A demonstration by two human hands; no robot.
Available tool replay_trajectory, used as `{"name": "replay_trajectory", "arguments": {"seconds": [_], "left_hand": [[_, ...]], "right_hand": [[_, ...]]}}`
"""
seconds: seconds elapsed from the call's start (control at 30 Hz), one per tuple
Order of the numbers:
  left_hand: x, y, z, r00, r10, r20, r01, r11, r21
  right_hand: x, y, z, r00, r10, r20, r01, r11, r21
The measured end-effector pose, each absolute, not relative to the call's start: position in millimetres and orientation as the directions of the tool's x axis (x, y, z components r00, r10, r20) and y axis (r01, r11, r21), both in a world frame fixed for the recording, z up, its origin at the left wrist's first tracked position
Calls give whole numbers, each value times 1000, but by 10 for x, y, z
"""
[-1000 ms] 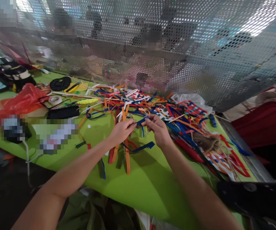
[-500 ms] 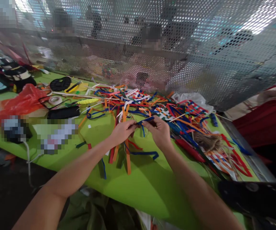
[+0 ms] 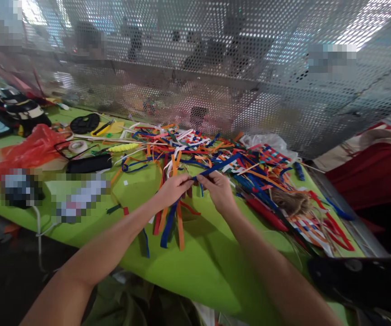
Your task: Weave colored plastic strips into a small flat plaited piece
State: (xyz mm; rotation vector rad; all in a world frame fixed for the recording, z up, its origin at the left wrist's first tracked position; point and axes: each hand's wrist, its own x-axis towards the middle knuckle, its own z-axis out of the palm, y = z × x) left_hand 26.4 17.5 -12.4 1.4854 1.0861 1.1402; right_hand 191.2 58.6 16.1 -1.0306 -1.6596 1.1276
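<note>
With left hand (image 3: 172, 191) and right hand (image 3: 221, 192) we pinch a blue strip (image 3: 221, 165) over the green table (image 3: 195, 276) (an orange strip (image 3: 181, 228) shows beneath).

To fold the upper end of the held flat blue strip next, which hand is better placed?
Likely the right hand: it pinches the flat blue strip nearer that end, which extends past it; the left hand sits farther away.

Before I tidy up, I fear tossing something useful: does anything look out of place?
Mainly the heap of coloured strips: a loose tangle with woven pieces mixed in. A green scrap and a white scrap lie stray on the table, left of the left hand. I see no clear spill.
</note>
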Motion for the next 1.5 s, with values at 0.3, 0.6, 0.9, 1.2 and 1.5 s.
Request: {"name": "replay_trajectory", "arguments": {"seconds": [0.3, 0.6, 0.9, 1.2, 1.5], "left_hand": [[291, 138, -95, 198, 954, 226, 29, -236, 971], [276, 102, 48, 279, 947, 157, -213, -98, 972], [278, 133, 11, 442, 893, -82, -355, 258, 898], [310, 94, -15, 271, 960, 69, -135, -33, 990], [323, 99, -13, 179, 974, 137, -20, -135, 991]], "right_hand": [[1949, 664, 128, -234, 958, 166, 103, 194, -976], [1954, 608, 212, -293, 950, 107, -44, 98, -994], [1953, 574, 271, -436, 894, 98, -92, 64, -994], [1935, 561, 247, -419, 904, 89, -86, 58, -995], [1896, 560, 193, -349, 931, 111, -23, 110, -994]]}}
